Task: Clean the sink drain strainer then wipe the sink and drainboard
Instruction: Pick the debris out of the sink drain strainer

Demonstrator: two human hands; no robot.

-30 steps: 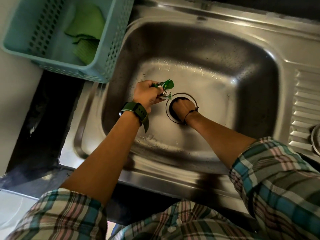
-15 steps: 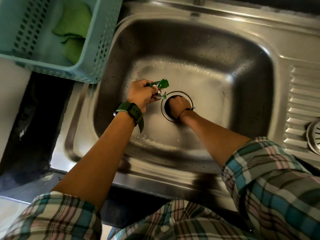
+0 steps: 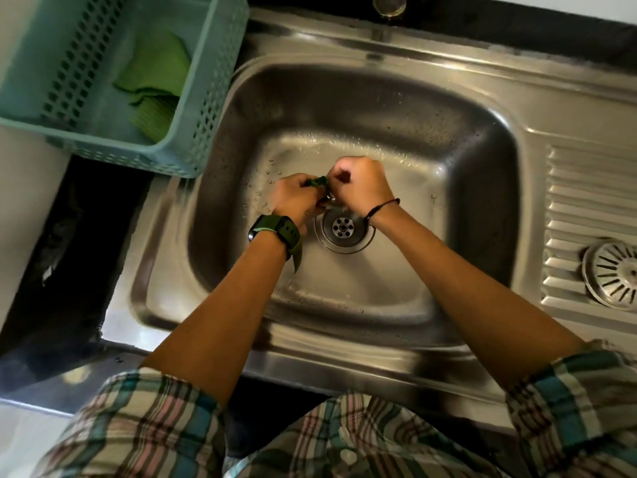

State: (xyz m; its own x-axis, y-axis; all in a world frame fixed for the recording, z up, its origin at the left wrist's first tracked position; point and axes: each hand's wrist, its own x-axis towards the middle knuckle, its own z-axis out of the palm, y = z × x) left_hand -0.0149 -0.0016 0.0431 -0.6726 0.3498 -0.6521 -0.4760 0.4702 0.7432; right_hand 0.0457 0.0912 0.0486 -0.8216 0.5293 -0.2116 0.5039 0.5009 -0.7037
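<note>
we see the strainer [image 3: 612,278] out on the drainboard [image 3: 586,201], the drain [image 3: 343,229] uncovered. left hand [image 3: 293,198] and right hand [image 3: 358,186] pinch green scraps [image 3: 317,181]; wiping the sink [image 3: 379,108] remains undone.

Both forearms reach forward toward twelve o'clock, bare below rolled sleeves. The left hand [image 3: 293,198] and right hand [image 3: 358,184] meet knuckles up, fingers curled, pinching together.

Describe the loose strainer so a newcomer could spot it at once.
Start at the steel sink basin and move right onto the ridged drainboard. Near its right edge lies the strainer, a round metal disc with radial slots. Unlike the open drain, which has small round holes, it sits outside the basin.
</note>
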